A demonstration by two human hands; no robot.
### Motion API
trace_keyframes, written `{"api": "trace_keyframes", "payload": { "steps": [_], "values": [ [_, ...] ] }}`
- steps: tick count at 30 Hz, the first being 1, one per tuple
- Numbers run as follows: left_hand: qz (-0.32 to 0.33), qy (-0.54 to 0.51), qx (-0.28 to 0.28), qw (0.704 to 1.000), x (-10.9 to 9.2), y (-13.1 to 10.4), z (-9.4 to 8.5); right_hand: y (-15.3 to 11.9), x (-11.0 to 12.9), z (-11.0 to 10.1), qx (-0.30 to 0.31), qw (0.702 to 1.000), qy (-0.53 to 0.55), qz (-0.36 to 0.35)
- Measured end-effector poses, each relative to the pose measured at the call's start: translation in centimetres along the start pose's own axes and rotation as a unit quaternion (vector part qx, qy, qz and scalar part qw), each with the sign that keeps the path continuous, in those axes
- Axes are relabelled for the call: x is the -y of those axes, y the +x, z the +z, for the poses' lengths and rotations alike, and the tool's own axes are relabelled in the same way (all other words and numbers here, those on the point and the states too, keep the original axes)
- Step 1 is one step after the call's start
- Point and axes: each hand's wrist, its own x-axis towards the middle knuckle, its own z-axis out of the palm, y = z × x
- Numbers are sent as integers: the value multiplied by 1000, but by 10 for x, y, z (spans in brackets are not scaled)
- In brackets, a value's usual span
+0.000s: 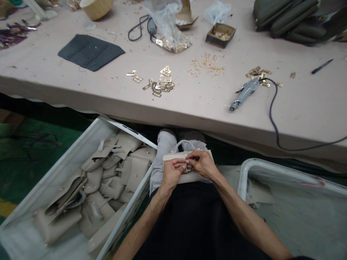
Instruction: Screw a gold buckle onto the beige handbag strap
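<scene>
Two hands on one cream bag, low in your lap.

Head view: your left hand (172,171) and right hand (202,163) both pinch at a small metal fitting (188,167) on the cream bag (173,156), fingertips meeting there, neither nearer. The bag's long axis runs left to right across your knees, below the table edge (173,115). Bin of cream bags (103,173) just left; electric screwdriver (244,93) and gold plates (161,83) well apart, up on the table.
</scene>
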Motion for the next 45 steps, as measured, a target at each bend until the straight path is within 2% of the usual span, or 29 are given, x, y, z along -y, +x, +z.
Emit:
{"api": "trace_keyframes", "payload": {
  "steps": [7, 16, 18, 23, 25, 30, 36, 45],
  "values": [
    [-8, -9, -6, 1000, 3, 1, 1, -2, -4, 5, 5, 999, 44, 31],
    [-20, -9, -17, 1000, 1, -3, 4, -4, 0, 4, -9, 1000, -7, 16],
    [-18, -12, -19, 1000, 2, -3, 5, -5, 0, 5, -4, 999, 4, 32],
    [-7, -3, -16, 1000, 5, -4, 7, -6, -5, 8, 14, 985, 126, 115],
    [-3, 6, -20, 1000, 7, -3, 7, -6, -7, 8, 14, 981, 142, 129],
    [3, 13, -22, 1000, 13, -2, 6, -6, -11, 7, 18, 980, 147, 136],
    [-1, 8, -29, 1000, 13, -3, 8, -10, -12, 11, -12, 991, 94, 97],
    [29, 32, -48, 998, 19, -4, 9, -9, -13, 12, -3, 979, 148, 143]
  ]
}}
